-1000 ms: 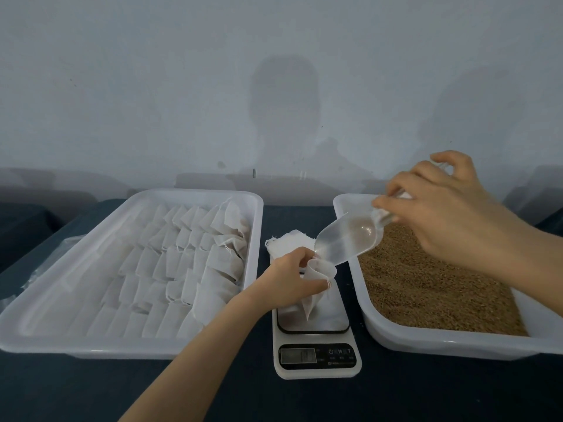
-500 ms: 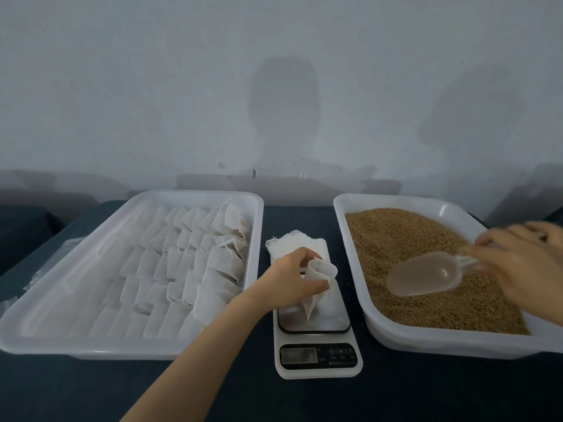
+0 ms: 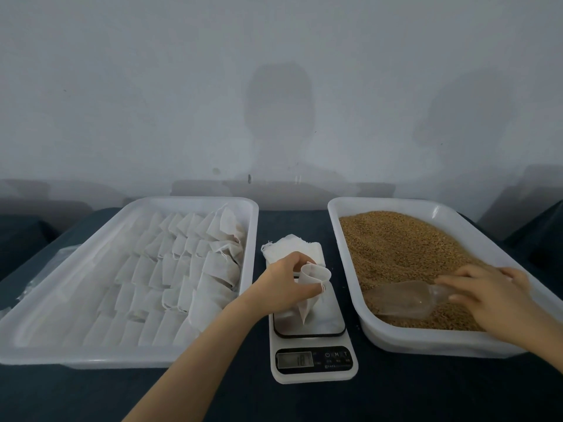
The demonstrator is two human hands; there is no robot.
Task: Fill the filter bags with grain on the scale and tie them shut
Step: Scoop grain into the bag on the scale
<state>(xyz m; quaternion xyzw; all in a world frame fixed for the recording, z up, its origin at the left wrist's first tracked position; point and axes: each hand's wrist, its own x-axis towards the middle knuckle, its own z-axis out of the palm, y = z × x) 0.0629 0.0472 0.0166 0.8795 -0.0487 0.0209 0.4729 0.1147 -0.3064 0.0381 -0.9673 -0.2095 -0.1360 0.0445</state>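
My left hand (image 3: 285, 283) grips a white filter bag (image 3: 312, 286) by its open mouth and holds it upright on the plate of the kitchen scale (image 3: 313, 345). My right hand (image 3: 487, 292) holds the handle of a clear plastic scoop (image 3: 402, 300), whose bowl lies low in the brown grain (image 3: 405, 254) near the front of the right tray (image 3: 350, 239). The scale's display is lit but its digits are too blurred to read.
A white tray (image 3: 30, 339) at the left holds several rows of filled, tied bags (image 3: 170, 269). A stack of flat unused bags (image 3: 292, 248) lies behind the scale. All of it rests on a dark tabletop against a pale wall.
My right hand carried the scoop from above the bag's mouth, rightward and down into the grain tray. The left hand and bag stayed on the scale.
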